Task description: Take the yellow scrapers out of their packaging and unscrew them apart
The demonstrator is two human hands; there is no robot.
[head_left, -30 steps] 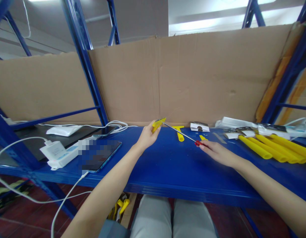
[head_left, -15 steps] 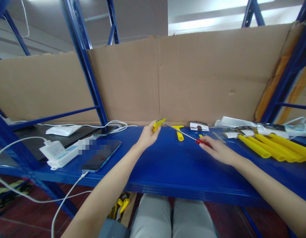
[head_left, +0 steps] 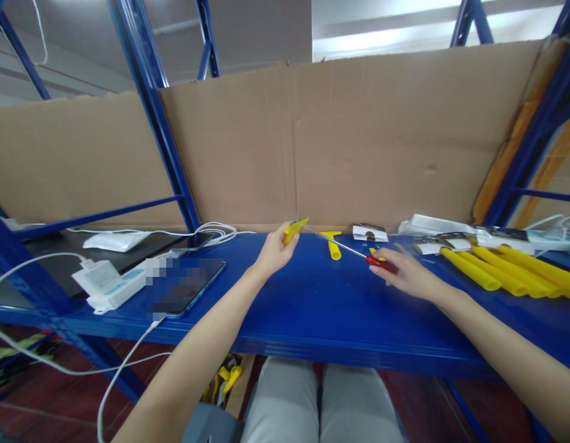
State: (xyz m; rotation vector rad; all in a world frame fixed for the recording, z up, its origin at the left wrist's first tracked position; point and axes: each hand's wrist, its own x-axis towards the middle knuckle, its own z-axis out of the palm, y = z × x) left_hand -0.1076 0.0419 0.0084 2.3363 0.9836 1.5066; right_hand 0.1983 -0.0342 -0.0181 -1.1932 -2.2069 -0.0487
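My left hand is closed around a small, flat-ended yellow plastic piece, held up above the blue shelf. My right hand grips the red handle of a screwdriver. Its long metal shaft points left, and the tip meets the yellow piece or lies right beside it; contact is too small to make out. Behind the shaft lies a T-shaped yellow part on the shelf. A smaller yellow bit shows just past the screwdriver handle.
Several yellow tubes lie at right, near white-and-black packets. A small card packet sits by the cardboard wall. At left are a phone, a power strip and white cables. Below, a box holds yellow parts.
The fingers of my right hand have shifted on the screwdriver, so more of the red handle shows. My left hand keeps its hold almost unmoved. The view has tilted slightly.
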